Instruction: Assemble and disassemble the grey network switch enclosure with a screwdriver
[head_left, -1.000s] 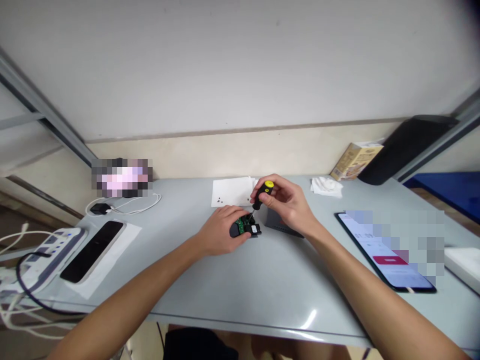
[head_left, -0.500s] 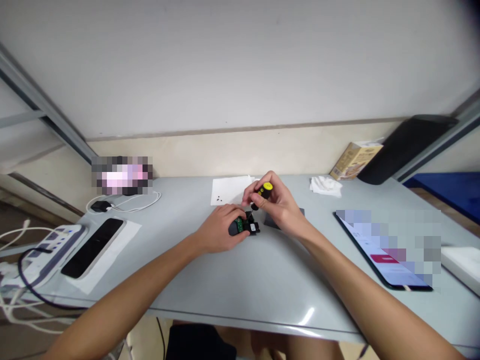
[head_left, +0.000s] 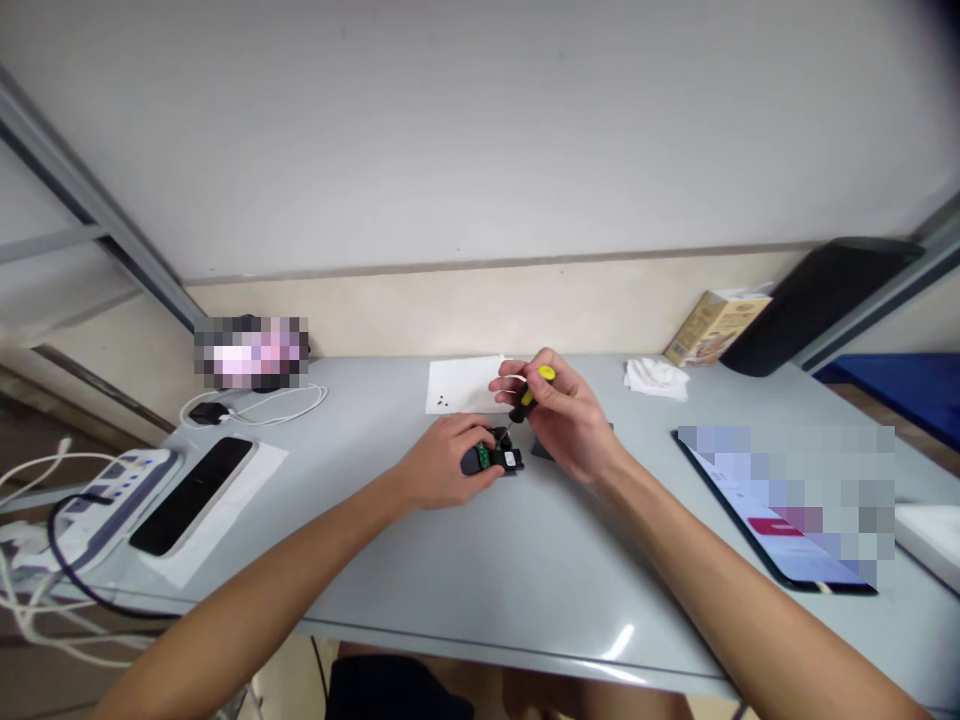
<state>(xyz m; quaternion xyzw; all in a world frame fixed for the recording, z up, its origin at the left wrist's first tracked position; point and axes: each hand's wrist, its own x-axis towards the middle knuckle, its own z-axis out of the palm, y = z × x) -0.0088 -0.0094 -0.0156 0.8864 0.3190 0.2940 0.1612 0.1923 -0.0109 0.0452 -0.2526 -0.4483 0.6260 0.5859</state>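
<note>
Right fingers: stubby screwdriver (yellow-black); left hand: rounded device.

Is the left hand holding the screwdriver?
No, the right hand holds the black-and-yellow screwdriver, while the left hand grips the small device with the green circuit board.

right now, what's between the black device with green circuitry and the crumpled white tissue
Head view: the right hand holding a black and yellow screwdriver, plus a flat dark grey piece.
</note>
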